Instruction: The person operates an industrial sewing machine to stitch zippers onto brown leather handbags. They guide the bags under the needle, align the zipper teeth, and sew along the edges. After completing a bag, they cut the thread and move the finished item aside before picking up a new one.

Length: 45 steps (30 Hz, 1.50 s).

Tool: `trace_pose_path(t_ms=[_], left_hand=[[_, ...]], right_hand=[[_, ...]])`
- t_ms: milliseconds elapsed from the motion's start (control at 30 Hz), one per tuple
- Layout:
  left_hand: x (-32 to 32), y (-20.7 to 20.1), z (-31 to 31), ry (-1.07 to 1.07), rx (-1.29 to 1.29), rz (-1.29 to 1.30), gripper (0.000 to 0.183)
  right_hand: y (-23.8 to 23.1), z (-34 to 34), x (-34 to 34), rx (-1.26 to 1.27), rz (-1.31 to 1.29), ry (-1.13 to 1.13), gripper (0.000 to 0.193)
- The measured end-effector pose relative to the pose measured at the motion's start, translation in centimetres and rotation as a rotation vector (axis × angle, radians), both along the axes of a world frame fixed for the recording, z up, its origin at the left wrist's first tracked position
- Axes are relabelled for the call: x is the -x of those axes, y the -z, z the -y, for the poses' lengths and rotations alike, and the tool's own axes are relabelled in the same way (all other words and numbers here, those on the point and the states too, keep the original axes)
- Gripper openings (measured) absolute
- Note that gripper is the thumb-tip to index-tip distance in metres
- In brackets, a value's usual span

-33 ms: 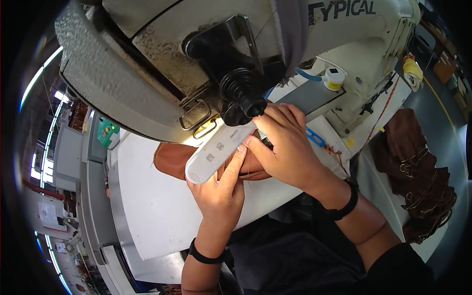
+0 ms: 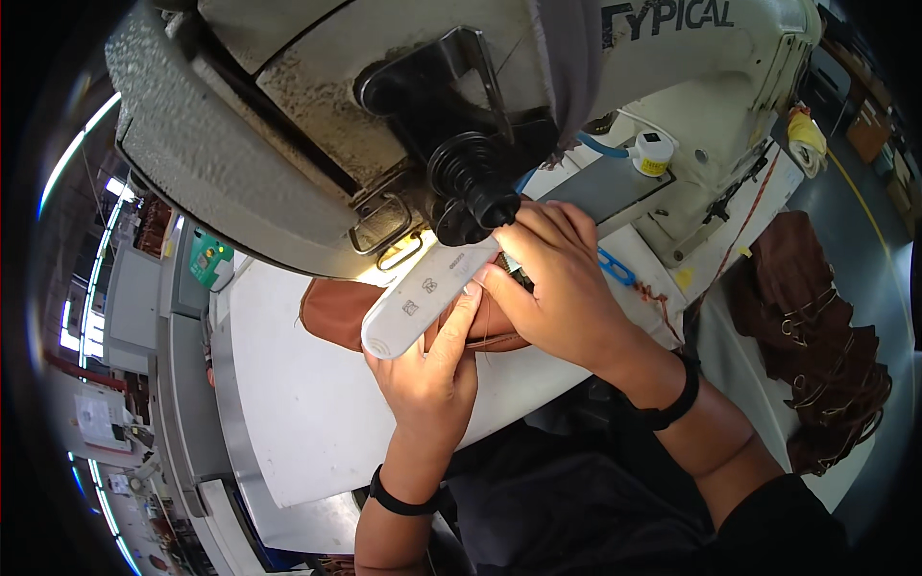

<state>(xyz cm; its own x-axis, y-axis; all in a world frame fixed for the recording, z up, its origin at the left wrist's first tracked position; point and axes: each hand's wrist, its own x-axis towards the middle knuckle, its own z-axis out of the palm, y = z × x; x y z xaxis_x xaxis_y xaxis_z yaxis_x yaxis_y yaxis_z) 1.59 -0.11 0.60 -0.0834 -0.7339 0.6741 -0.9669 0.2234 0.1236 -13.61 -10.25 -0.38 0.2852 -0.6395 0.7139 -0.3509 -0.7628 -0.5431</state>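
Observation:
A long white bar [image 2: 411, 305] with a rounded end and small printed marks slants over a brown leather piece [image 2: 336, 312] under the sewing machine head. My left hand [image 2: 427, 374] is closed on the bar from below, its thumb along the lower edge and its other fingertips hidden behind. My right hand [image 2: 557, 283] curls round the bar's upper right end, thumb close to the left thumb. Between the hands shows a small dark and green part, too covered to name. A loose thread hangs by the leather.
The sewing machine [image 2: 240, 182] looms close above both hands, its light shining by the bar. On the white worktop [image 2: 307, 422] lies a blue-handled tool [image 2: 616, 267]. A white round container [image 2: 652, 154] stands on the machine bed. Brown leather pieces with clips [image 2: 807, 336] are piled at right.

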Motion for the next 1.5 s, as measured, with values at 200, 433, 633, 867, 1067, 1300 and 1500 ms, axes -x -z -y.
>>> trace_pose_path(t_ms=[200,433,633,867,1067,1300,1500], left_hand=[[-0.3,-0.6,0.6,0.048,-0.001,0.016,0.060],[-0.4,0.4,0.4,0.013,0.033,0.060,0.061],[-0.7,0.9,0.3,0.032,0.030,0.069,0.064],[1.4,1.1,-2.4,-0.205,0.071,0.250,0.051],[3.0,0.2,-3.8,-0.046,-0.229,-0.142,0.068],[3.1,1.8,-2.4,-0.022,-0.133,-0.226,0.069],[2.4,1.9,-2.6,-0.210,-0.010,0.156,0.068]], right_hand=[[0.3,0.3,0.0,-0.009,0.001,0.034,0.008],[0.3,0.2,-0.4,0.015,0.045,0.036,0.007],[0.6,0.1,0.1,0.018,0.026,-0.005,0.009],[0.9,0.4,0.5,0.058,0.050,-0.037,0.008],[0.7,0.3,0.7,0.048,0.030,-0.021,0.008],[0.9,0.3,0.6,0.050,0.029,-0.034,0.008],[0.9,0.4,0.9,0.050,0.010,-0.041,0.010]])
